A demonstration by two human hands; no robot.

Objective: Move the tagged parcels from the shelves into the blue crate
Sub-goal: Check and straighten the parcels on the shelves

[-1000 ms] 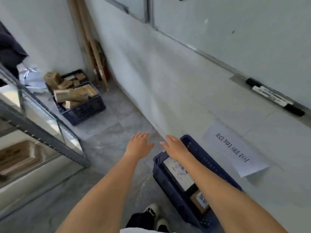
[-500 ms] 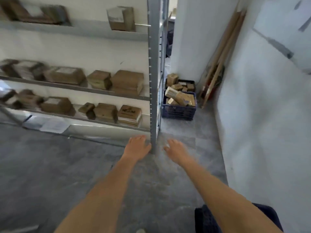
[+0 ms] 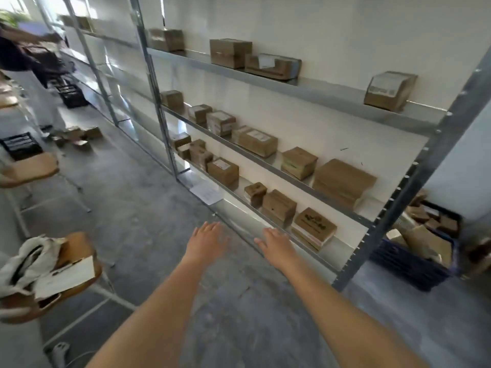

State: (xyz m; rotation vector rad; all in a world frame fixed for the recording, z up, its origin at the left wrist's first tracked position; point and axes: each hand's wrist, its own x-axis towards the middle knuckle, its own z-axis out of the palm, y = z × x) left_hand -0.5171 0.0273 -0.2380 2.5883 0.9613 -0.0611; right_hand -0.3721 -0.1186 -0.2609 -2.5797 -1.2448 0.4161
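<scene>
Parcels sit along the shelves (image 3: 297,85), the nearest one (image 3: 314,226) on the bottom shelf just right of and beyond the right hand (image 3: 276,244). Both hands, left (image 3: 208,241) too, are spread flat, holding nothing.

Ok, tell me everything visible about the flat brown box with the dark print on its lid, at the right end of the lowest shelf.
The flat brown cardboard box with dark printing on its lid lies level on the grey metal bottom shelf, its rightmost parcel, near the grey perforated upright. It looks closed and undamaged. It seems to sit on a thinner, paler layer, perhaps a second flat parcel. A taller brown box stands just left; contact is unclear. The print is unreadable and no tag shows. The open right hand hovers before the shelf without touching it.
</scene>
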